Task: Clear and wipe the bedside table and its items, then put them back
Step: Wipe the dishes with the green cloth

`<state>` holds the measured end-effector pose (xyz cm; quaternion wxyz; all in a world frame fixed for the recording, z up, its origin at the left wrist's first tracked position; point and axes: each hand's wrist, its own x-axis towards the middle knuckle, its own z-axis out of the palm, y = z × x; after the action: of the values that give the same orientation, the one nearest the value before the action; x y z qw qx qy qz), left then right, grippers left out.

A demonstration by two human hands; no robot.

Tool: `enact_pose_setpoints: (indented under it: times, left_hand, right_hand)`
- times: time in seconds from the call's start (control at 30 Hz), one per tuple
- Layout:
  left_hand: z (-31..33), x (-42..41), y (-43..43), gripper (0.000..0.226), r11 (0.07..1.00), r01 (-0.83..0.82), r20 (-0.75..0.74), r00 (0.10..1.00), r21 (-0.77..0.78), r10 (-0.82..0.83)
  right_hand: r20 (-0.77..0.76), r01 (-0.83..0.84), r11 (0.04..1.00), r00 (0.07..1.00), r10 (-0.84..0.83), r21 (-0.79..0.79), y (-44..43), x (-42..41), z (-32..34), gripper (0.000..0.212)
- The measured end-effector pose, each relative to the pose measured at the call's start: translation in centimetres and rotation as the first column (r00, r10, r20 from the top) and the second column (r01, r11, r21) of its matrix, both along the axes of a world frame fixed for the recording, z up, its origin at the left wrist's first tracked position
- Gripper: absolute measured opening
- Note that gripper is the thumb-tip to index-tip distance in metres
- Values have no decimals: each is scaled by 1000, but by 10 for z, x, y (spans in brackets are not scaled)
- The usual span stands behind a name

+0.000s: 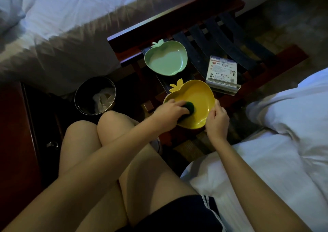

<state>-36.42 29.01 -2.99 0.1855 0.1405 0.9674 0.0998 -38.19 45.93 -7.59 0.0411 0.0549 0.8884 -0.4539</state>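
Observation:
A yellow apple-shaped dish (198,96) is tilted toward me over the wooden luggage rack (230,41). My left hand (170,111) grips a dark green sponge (244,106) pressed inside the dish. My right hand (217,120) holds the dish by its right rim. A green apple-shaped dish (166,59) lies on the rack behind it. A white printed card in a clear stand (221,72) sits to the right on the rack's straps.
A dark round waste bin (95,95) with crumpled paper stands on the floor at left. The dark red bedside table (16,134) is at the far left. White bedding (284,143) lies at right and along the top. My bare knees fill the lower middle.

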Motion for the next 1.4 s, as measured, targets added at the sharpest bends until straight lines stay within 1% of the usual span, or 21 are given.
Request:
enact_pose_setpoints:
  times: [0.1,0.17,0.2,0.27,0.3,0.33,0.43,0.5,0.6,0.67,0.73,0.83,0.9,0.97,1.03,1.1,1.17,1.23,1.3,1.37,1.4]
  left_hand:
    - [0,-10,0,54,981,-172,-17,985,-93,172]
    - [-3,-12,11,65,972,-202,-38,979,-123,199]
    - [-5,-13,16,67,974,-211,-58,977,-84,207]
    - [-6,-15,23,62,972,-230,-69,970,54,233]
    - [-7,-16,25,58,973,-214,-75,972,88,221]
    - [-7,-16,28,56,980,-183,-93,977,76,190]
    - [-9,-16,28,60,990,-106,-143,985,-95,92]
    - [-8,-14,23,59,963,-130,-160,983,-236,94]
    - [-5,-8,22,47,891,-191,-120,981,-411,155]
    - [0,-8,31,39,860,-257,-73,965,-441,251]
    - [10,-13,40,27,866,-304,1,943,-397,332]
    - [20,-23,32,15,908,-352,167,905,-226,392]
    - [20,-19,18,21,926,-364,194,906,-98,376]
    - [14,-10,5,24,949,-314,211,930,31,300]
    - [9,-4,0,40,955,-232,234,954,185,186]
    - [4,-9,8,45,962,-131,189,978,239,86]
    - [0,-18,28,49,982,-29,93,996,186,12]
    - [-2,-26,48,53,988,-13,-31,999,151,18]
    - [-7,-33,49,52,984,-92,-116,987,152,110]
    - [-10,-40,33,51,954,-250,-141,951,165,274]
    - [-11,-42,25,51,943,-295,-159,935,154,318]
  right_hand:
    - [-19,19,1000,1000,-20,-18,-2,0,-2,42]
    - [-29,25,1000,999,-25,0,-3,0,-5,41]
    - [-29,26,1000,999,-26,9,-3,0,-6,40]
    - [-20,28,1000,999,-28,11,-4,0,-8,40]
    - [-20,27,1000,999,-27,14,-3,0,-9,39]
    - [-22,28,999,999,-27,18,-3,1,-9,39]
    - [-9,51,998,999,-50,31,-4,0,-11,39]
    - [0,75,996,997,-75,43,-6,0,-12,39]
    - [-16,98,994,995,-97,47,-10,1,-11,39]
    - [-22,114,992,993,-113,50,-11,0,-11,39]
    - [-23,123,991,992,-122,58,-12,-1,-10,40]
    - [-26,105,992,994,-104,62,-11,-3,-10,40]
    - [-29,84,994,996,-82,63,-9,-5,-10,39]
    - [-25,72,996,997,-71,56,-8,-5,-10,39]
    - [-17,70,996,997,-69,47,-8,-4,-11,39]
    - [5,64,997,998,-64,31,-7,-5,-13,38]
    - [32,50,999,998,-50,7,-5,-5,-13,38]
    - [50,35,999,998,-34,-19,-1,-5,-13,37]
    - [59,31,999,998,-28,-45,-1,-5,-14,37]
    - [82,53,996,996,-47,-70,-5,-3,-12,38]
    - [93,69,994,994,-61,-80,-8,-3,-9,39]
